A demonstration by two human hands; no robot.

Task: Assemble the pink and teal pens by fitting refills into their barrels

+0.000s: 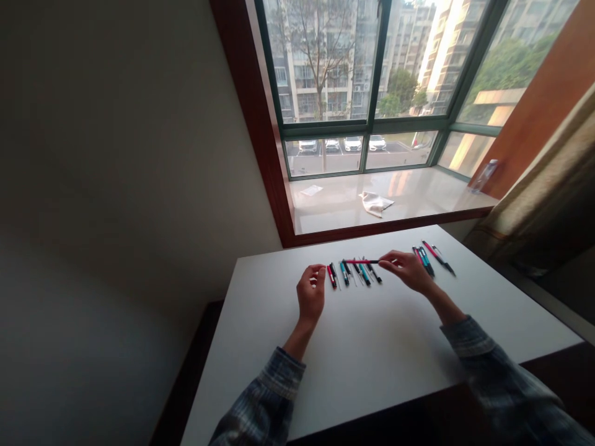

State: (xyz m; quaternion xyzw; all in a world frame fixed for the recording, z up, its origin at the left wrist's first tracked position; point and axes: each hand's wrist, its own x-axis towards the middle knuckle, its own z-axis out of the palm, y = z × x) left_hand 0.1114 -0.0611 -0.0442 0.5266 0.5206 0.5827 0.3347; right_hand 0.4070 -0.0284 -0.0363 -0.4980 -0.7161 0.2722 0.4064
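Note:
My right hand (406, 269) pinches the black end of a red-and-black pen (360, 261), held level with its red end pointing left. Beneath it, pen parts lie in a row on the white table: a red-and-black piece (331, 277), a teal-and-black piece (344, 274), a teal piece (364, 275), black pieces and thin refills. Just left of this row is my left hand (310, 296), its thumb and fingertips curled together. Whatever those fingertips may hold is too small to make out. Beyond my right hand lie several pens (424, 260), teal, red and black.
The white table (372, 353) stands against a windowsill (334, 214) with a crumpled white cloth or paper (375, 203), a flat paper piece (312, 190) and a clear bottle (484, 176) on it. A curtain (543, 167) hangs at right; a wall rises at left.

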